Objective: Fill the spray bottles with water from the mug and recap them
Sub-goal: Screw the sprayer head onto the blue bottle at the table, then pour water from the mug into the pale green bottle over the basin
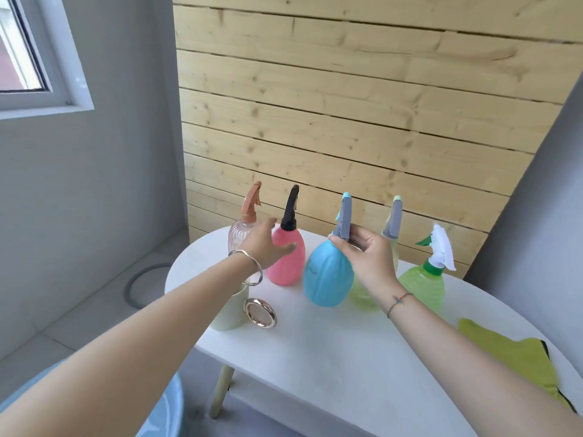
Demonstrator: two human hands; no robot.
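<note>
Though capped, blue bottle (326, 274) tilted

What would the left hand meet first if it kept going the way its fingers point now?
Most likely the pink bottle: the left hand is open, its fingers aimed at that bottle's upper body, and looks almost on it. Depth is unclear from this one view.

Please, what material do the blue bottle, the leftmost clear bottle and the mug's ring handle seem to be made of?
Blue bottle: likely opaque matte plastic, with soft ribs and no sharp reflections.
Clear bottle: transparent, pinkish and ribbed; plastic or glass, the look leaves it open.
Ring handle of the pale mug: shiny, rose-gold, mirror-like; looks like metal or metallic plating.
</note>
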